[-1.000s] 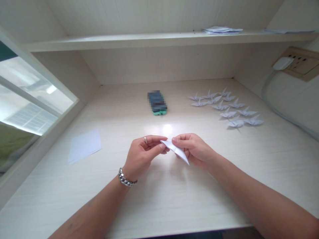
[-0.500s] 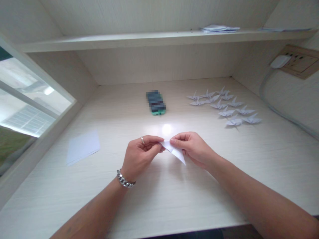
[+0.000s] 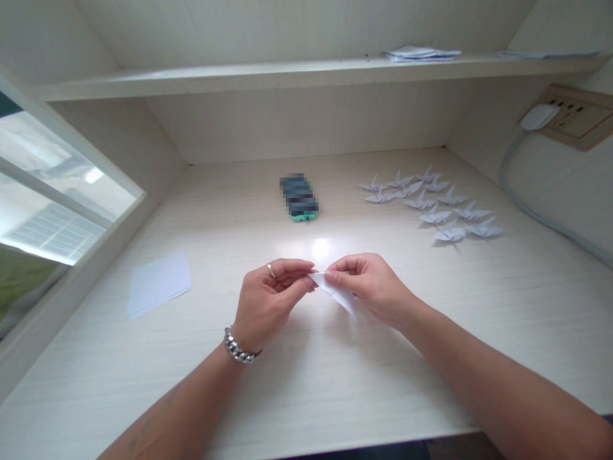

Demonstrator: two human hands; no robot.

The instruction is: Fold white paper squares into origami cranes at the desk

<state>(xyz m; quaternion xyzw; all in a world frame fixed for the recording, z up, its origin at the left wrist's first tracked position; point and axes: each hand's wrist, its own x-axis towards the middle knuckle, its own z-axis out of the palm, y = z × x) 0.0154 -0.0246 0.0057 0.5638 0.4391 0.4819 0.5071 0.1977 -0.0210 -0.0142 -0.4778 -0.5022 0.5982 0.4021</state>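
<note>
A small white folded paper (image 3: 338, 296) is held between both hands just above the desk, its pointed end slanting down toward me. My left hand (image 3: 268, 297), with a ring and a chain bracelet, pinches its left corner between thumb and fingers. On the upper edge, close beside that, my right hand (image 3: 371, 284) presses the paper between thumb and forefinger. The paper's far side is hidden by the fingers. Several finished paper cranes (image 3: 435, 217) stand in a group at the back right. White paper sheets (image 3: 159, 284) lie on the left.
A phone in a green case (image 3: 301, 198) lies behind my hands. Folded papers (image 3: 421, 54) rest on the shelf (image 3: 239, 75) above. At right a white plug (image 3: 539, 117) sits in the wall socket (image 3: 584, 121), its cable running down along the wall. A window (image 3: 57, 185) is on the left.
The folded paper has tilted slightly, so less of its face shows. Both hands keep their grip and have barely shifted.
</note>
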